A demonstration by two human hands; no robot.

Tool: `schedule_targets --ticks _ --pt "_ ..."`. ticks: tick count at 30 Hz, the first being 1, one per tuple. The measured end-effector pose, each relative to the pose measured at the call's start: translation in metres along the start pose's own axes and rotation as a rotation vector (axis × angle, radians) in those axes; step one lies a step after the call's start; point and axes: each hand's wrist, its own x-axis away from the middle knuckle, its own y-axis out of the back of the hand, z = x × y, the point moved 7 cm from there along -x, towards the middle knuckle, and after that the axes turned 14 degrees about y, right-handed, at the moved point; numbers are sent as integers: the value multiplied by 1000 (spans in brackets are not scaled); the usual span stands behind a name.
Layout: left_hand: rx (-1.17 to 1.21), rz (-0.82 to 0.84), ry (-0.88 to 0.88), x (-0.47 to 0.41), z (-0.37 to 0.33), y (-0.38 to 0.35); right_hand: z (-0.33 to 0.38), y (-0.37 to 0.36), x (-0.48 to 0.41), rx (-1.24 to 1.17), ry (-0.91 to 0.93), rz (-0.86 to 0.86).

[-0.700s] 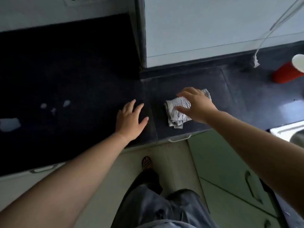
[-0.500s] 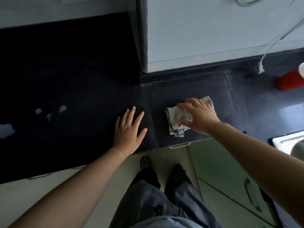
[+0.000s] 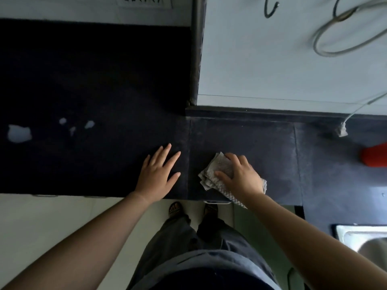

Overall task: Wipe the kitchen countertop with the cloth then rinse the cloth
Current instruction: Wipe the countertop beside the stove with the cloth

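A crumpled grey-white cloth [image 3: 211, 174] lies on the dark countertop [image 3: 251, 147] close to its front edge. My right hand [image 3: 240, 174] presses flat on top of the cloth, fingers spread over it, and part of the cloth hangs past the counter edge under my wrist. My left hand [image 3: 159, 174] rests flat on the counter to the left of the cloth, fingers apart and holding nothing. A corner of the steel sink [image 3: 364, 239] shows at the lower right.
A red cup [image 3: 374, 155] lies on the counter at the right edge. White patches [image 3: 18, 132] mark the dark surface at far left. A cord end [image 3: 342, 131] hangs down onto the counter from the white wall. Cabinet fronts and my legs are below.
My right hand has drawn the cloth toward the front edge, so its near end now overhangs the counter. The left hand stays planted in about the same spot.
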Motion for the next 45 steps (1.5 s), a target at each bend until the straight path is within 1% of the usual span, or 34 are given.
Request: schedule_targets --ticks 2,3,6,7,8,10,12,15,17,21,24,28,32,35,37,39,42,43,45 --pt "-1 -1 16 3 -1 -1 0 1 -3 -58 4 0" --pt "-4 -3 29 3 -1 -1 0 5 -6 -93 6 -32" --pt "2 -8 62 4 -2 -1 0 28 -24 -225 13 -206" --pt "6 -12 69 4 -2 -1 0 34 -31 -261 30 -241" --pt "6 -14 78 4 -3 0 2 37 -38 -280 54 -240" --pt "2 -15 96 3 -3 -1 5 32 -48 -204 110 -131" --pt "-11 -26 110 3 -4 -2 6 20 -52 -11 166 -6" --pt "-40 -106 163 9 1 -1 15 8 -56 188 275 25" --pt "-26 -140 235 15 7 -2 19 3 -58 243 323 16" --pt "-3 -133 257 16 8 -7 23 2 -62 147 389 -18" --pt "38 -110 228 16 9 -1 30 4 -64 79 377 27" --pt "83 -121 182 17 19 17 52 1 -66 -15 366 14" --pt "107 -142 179 16 58 36 102 -15 -73 -50 367 -29" --pt "98 -186 169 18 109 50 151 -34 -88 -108 343 -91" --pt "72 -197 130 15 145 61 186 -49 -104 -113 323 -141" --pt "30 -177 74 11 181 69 219 -66 -122 -68 257 -162" --pt "-12 -115 -21 9 232 70 252 -94 -140 118 99 -149" --pt "-27 -90 -68 10 244 67 259 -100 -140 162 80 -159" --pt "-52 -45 -162 13 260 62 268 -106 -131 202 134 -183"
